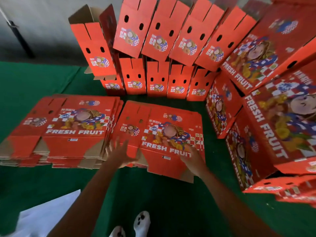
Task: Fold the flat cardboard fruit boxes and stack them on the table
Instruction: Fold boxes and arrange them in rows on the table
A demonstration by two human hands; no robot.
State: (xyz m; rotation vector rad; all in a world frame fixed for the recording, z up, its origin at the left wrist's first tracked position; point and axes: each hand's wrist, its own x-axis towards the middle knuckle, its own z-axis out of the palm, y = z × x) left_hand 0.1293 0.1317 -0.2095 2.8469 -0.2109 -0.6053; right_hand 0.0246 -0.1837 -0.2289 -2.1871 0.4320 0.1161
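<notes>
Head view looks down on a green table cover (153, 189) where two stacks of flat red fruit-box blanks lie side by side: the left stack (68, 127) and the right stack (159, 134), each face up so the print "FRESH FRUIT" reads toward the person. Both arms reach to the right stack; the left hand (119, 154) has its fingers spread and straight over the near left flap, and the right hand (193, 158) lies with relaxed fingers on the near edge by the word "FRUIT", neither yet clasping the top blank, probably about to lift it for folding. Folded boxes (157, 79) stand in two tiers along the far side, and larger-looking ones (273, 106) pile up at right, likely kept clear of the working space. Smaller characters above the artwork are too blurred to read.
</notes>
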